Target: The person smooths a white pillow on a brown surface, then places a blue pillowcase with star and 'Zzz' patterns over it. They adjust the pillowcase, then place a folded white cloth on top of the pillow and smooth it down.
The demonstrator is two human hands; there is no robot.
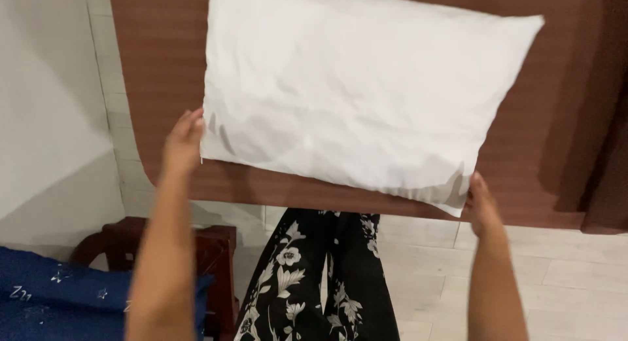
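A plump white pillow [356,95] hangs in the air in front of me, tilted with its right end higher. My left hand [184,143] grips its lower left corner, fingers pressed against the edge. At the lower right corner my right hand [483,209] pinches the fabric. Both my forearms reach up from the bottom of the view.
Behind the pillow lies a brown surface with a rounded corner [157,72]. Black fabric with white flowers [314,282] hangs below. A dark wooden stool [212,249] and a blue cloth with small white marks [46,302] sit at the lower left on a pale tiled floor [569,282].
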